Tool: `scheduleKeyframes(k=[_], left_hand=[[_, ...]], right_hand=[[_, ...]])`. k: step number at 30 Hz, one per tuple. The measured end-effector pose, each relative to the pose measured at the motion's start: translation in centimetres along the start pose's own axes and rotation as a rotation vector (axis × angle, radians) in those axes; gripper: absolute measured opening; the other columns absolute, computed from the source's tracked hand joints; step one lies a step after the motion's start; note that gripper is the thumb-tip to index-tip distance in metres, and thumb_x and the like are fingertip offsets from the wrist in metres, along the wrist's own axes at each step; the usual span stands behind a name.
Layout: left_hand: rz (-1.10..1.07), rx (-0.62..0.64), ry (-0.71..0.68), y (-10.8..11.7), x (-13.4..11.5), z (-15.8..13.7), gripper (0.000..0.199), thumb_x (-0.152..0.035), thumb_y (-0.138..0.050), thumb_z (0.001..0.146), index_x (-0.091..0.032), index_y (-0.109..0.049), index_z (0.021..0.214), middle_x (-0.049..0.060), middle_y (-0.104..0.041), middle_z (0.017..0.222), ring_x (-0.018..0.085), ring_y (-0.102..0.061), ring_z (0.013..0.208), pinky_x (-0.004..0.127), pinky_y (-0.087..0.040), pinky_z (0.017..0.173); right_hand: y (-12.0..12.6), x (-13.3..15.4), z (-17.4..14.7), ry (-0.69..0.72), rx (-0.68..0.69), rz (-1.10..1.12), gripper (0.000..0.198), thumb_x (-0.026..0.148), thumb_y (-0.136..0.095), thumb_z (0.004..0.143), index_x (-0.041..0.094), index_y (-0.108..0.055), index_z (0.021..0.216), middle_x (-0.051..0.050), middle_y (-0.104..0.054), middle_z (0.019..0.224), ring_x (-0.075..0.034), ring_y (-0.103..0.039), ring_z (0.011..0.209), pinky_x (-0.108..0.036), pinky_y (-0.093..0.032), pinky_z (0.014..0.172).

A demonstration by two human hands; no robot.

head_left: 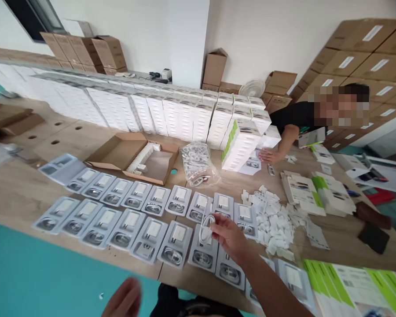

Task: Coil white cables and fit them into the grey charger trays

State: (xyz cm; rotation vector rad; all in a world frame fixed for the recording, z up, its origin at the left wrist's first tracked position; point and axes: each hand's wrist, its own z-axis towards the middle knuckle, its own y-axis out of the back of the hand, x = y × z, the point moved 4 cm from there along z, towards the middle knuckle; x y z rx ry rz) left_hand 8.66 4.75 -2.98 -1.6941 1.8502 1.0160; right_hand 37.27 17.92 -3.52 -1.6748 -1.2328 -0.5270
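My right hand (229,235) is closed around a coiled white cable (205,230), held above the two rows of trays. Beneath it a grey plastic tray (203,248) has a coiled cable in its lower compartment. Most other trays carry a white power adapter (154,227) above and a coiled cable (172,255) below. One tray (140,256) in the near row shows no coil in its lower compartment. My left hand (124,299), smeared by motion, hangs low by the table's near edge, apart from the trays.
Behind the trays lie a clear bag of cables (198,163) and an open carton (119,152) with white adapters. White boxes (181,116) form a long wall. Small white pieces (273,220) are heaped at right, near green-and-white boxes (330,277). A co-worker's hand (271,155) rests by the boxes.
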Motion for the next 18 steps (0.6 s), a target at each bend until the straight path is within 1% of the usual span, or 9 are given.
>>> scheduleKeyframes(k=[2,3,4,6,7,9,12,15,18], left_hand=[[-0.119,0.216,-0.056,-2.8,-2.9,0.7,0.040,-0.064,-0.048,0.085,-0.032,-0.056,0.106,0.000,-0.065,0.093,0.019,-0.066,0.079,0.032,-0.055,0.059],[-0.250,0.442,-0.066,-4.9,-4.5,0.8,0.042,-0.063,-0.050,0.085,-0.030,-0.053,0.112,0.003,-0.064,0.100,0.022,-0.067,0.088,0.033,-0.055,0.063],[-0.349,0.580,-0.059,-6.6,-6.0,1.0,0.043,-0.062,-0.051,0.085,-0.028,-0.051,0.112,0.004,-0.063,0.098,0.024,-0.068,0.087,0.032,-0.054,0.059],[-0.445,0.718,-0.031,-9.6,-8.0,1.1,0.040,-0.057,-0.054,0.085,-0.023,-0.050,0.105,0.006,-0.063,0.094,0.022,-0.069,0.077,0.024,-0.049,0.048],[-0.473,0.756,-0.011,-10.8,-8.6,1.0,0.038,-0.056,-0.053,0.086,-0.021,-0.049,0.100,0.006,-0.063,0.091,0.019,-0.068,0.071,0.020,-0.044,0.043],[-0.527,0.849,0.054,-12.7,-9.0,0.7,0.037,-0.056,-0.050,0.087,-0.020,-0.047,0.090,0.005,-0.061,0.088,0.015,-0.064,0.063,0.016,-0.033,0.037],[-0.626,0.977,0.178,-14.7,-8.9,0.2,0.040,-0.059,-0.046,0.089,-0.020,-0.041,0.080,0.002,-0.056,0.081,0.009,-0.055,0.056,0.014,-0.021,0.036],[-0.662,0.973,0.187,-15.8,-9.0,0.2,0.041,-0.056,-0.047,0.090,-0.020,-0.036,0.073,-0.002,-0.050,0.071,0.004,-0.043,0.048,0.015,-0.016,0.037],[-0.631,0.916,0.117,-16.6,-9.6,0.4,0.041,-0.052,-0.049,0.090,-0.019,-0.034,0.071,-0.003,-0.046,0.067,0.004,-0.038,0.046,0.015,-0.015,0.038]], right_hand=[[-2.1,-0.9,-2.1,-0.026,0.076,0.048,0.037,0.029,-0.084,0.064,0.020,-0.066,0.094,-0.001,-0.066,0.086,-0.012,-0.058,0.070,-0.024,-0.046,0.062],[-2.9,-1.1,-3.0,-0.031,0.124,0.060,0.036,0.029,-0.084,0.064,0.020,-0.065,0.093,-0.001,-0.065,0.085,-0.012,-0.059,0.069,-0.024,-0.046,0.061],[-3.6,-1.1,-3.7,-0.028,0.174,0.062,0.035,0.029,-0.083,0.065,0.019,-0.064,0.092,-0.001,-0.065,0.083,-0.013,-0.059,0.067,-0.024,-0.045,0.059],[-4.1,-0.5,-4.9,0.003,0.249,0.045,0.030,0.031,-0.080,0.069,0.019,-0.061,0.089,-0.001,-0.065,0.079,-0.012,-0.057,0.059,-0.025,-0.043,0.054],[-4.0,0.0,-5.2,0.027,0.267,0.026,0.029,0.032,-0.079,0.071,0.019,-0.059,0.088,-0.001,-0.065,0.077,-0.012,-0.056,0.055,-0.025,-0.041,0.052],[-3.1,0.9,-5.6,0.089,0.249,-0.025,0.027,0.032,-0.078,0.072,0.019,-0.059,0.085,0.000,-0.065,0.074,-0.012,-0.055,0.054,-0.025,-0.040,0.051],[-1.0,1.7,-6.0,0.184,0.141,-0.065,0.030,0.028,-0.083,0.066,0.018,-0.060,0.082,0.001,-0.063,0.072,-0.012,-0.055,0.061,-0.024,-0.041,0.055],[1.1,1.6,-6.5,0.211,0.037,-0.038,0.028,0.033,-0.081,0.070,0.017,-0.062,0.082,0.001,-0.063,0.068,-0.011,-0.055,0.062,-0.023,-0.040,0.056],[2.9,1.2,-7.4,0.183,-0.034,0.022,0.032,0.045,-0.067,0.082,0.014,-0.062,0.081,-0.002,-0.065,0.068,-0.013,-0.059,0.062,-0.023,-0.038,0.054]])
